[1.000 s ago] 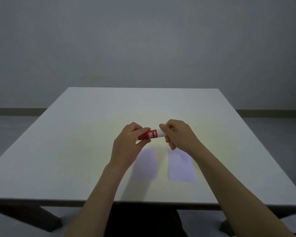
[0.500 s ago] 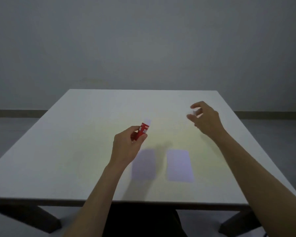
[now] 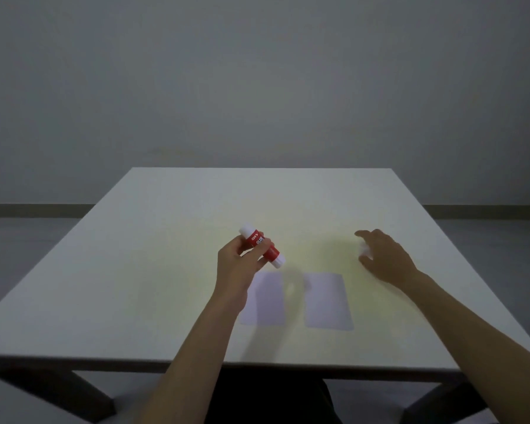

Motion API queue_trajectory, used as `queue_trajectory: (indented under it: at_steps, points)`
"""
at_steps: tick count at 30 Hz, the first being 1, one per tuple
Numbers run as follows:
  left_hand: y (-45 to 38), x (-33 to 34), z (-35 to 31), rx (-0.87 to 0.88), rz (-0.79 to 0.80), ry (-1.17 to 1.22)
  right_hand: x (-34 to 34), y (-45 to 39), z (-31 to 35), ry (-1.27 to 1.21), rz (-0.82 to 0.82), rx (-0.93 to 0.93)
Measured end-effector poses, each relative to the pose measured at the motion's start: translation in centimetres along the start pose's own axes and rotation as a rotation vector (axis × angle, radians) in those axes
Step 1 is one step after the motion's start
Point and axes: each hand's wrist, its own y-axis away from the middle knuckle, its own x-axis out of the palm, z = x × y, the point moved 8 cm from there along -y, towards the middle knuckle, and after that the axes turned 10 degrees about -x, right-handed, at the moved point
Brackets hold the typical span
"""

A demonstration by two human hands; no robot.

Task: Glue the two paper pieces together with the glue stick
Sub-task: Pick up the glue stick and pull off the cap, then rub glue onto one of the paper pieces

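Observation:
My left hand (image 3: 237, 267) holds the red glue stick (image 3: 272, 254) tilted above the table, one white end up-left, the other down-right. Two pale lilac paper pieces lie side by side near the table's front. My left wrist covers a corner of the left paper (image 3: 270, 301), which sits just below the stick. The right paper (image 3: 326, 301) lies fully in view. My right hand (image 3: 386, 260) is low over the table, to the right of and beyond the right paper. A small white cap (image 3: 364, 248) sits between its thumb and fingers.
The white table (image 3: 166, 270) has its front edge close to my body and dark legs beneath. A bare grey wall and a dark baseboard stand behind it.
My hands pulled the cap off the stick and moved apart. The right hand carried the cap right and down toward the table. The left hand turned the stick over.

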Motion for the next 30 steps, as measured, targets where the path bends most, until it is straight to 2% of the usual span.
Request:
queue_trajectory:
  at_steps: [2, 3, 4, 6, 8, 12, 14, 17, 20, 21, 24, 27, 30]
  points:
    - [0.2, -0.1, 0.2, -0.002, -0.022, 0.044, -1.7, 0.4, 2.0, 0.131, -0.062, -0.067]
    - [0.3, -0.1, 0.3, -0.005, -0.031, 0.069, -2.9, 0.8, 3.7, 0.056, -0.148, -0.125]
    - [0.4, 0.1, 0.3, -0.010, -0.043, 0.096, -3.8, 1.3, 5.9, -0.115, -0.212, -0.199]
    - [0.5, 0.6, 0.3, -0.034, -0.066, 0.183, -4.4, 2.7, 10.9, -0.525, -0.214, -0.330]
    - [0.9, 1.2, 0.3, -0.037, -0.089, 0.261, -3.9, 3.9, 15.0, -0.694, -0.173, -0.388]
    - [1.6, 1.3, 0.5, -0.030, -0.113, 0.340, -3.9, 4.5, 16.5, -0.906, -0.375, -0.273]
    - [1.7, 1.2, 0.9, -0.054, -0.096, 0.377, -2.8, 4.2, 16.5, -1.062, -0.319, -0.188]
    - [1.8, 0.7, 1.3, -0.058, -0.118, 0.306, -0.7, 3.8, 16.4, -1.256, -0.172, -0.028]
    - [2.1, 0.6, 1.2, 0.006, -0.138, 0.223, -0.3, 3.6, 15.7, -1.223, -0.090, 0.105]
    - [2.2, 0.5, 1.1, 0.010, -0.138, 0.227, -0.7, 3.5, 15.6, -1.137, -0.104, 0.091]
    - [2.0, 0.3, 0.9, 0.005, -0.127, 0.267, -2.4, 3.6, 16.3, -0.878, -0.204, -0.106]
    - [1.7, 0.2, 0.6, 0.001, -0.128, 0.297, -2.9, 4.0, 17.0, -0.964, -0.252, -0.209]
    - [1.5, 0.0, 0.7, -0.015, -0.148, 0.269, -2.4, 3.9, 16.9, -1.106, -0.177, -0.164]
